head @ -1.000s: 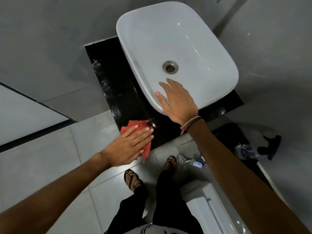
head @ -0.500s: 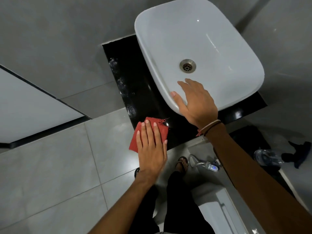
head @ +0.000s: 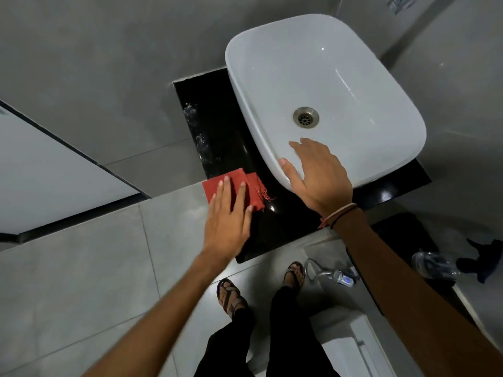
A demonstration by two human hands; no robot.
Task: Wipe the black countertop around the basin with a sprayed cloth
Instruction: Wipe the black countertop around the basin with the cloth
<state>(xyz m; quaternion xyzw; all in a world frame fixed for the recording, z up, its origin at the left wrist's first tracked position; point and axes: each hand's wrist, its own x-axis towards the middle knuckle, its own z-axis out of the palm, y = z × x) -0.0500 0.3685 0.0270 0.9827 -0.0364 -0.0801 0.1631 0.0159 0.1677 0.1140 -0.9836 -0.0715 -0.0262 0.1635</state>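
Observation:
A red cloth (head: 234, 185) lies flat on the black countertop (head: 275, 227), at its left front edge beside the white basin (head: 324, 85). My left hand (head: 227, 221) presses down on the cloth with flat, spread fingers. My right hand (head: 321, 174) rests open on the basin's near rim, fingers spread, with thread bands on the wrist. Water droplets (head: 200, 137) show on the counter's left strip farther back.
Grey wall tiles surround the counter. On a dark ledge at the right lies a clear spray bottle (head: 432, 263) with a dark trigger. Below the counter are my sandalled feet (head: 231, 296), a chrome hose sprayer (head: 326, 273) and a white fixture (head: 351, 355).
My left hand has turned to point forward and slid the cloth farther back along the counter's left edge. My right hand stays on the basin rim. The camera has shifted.

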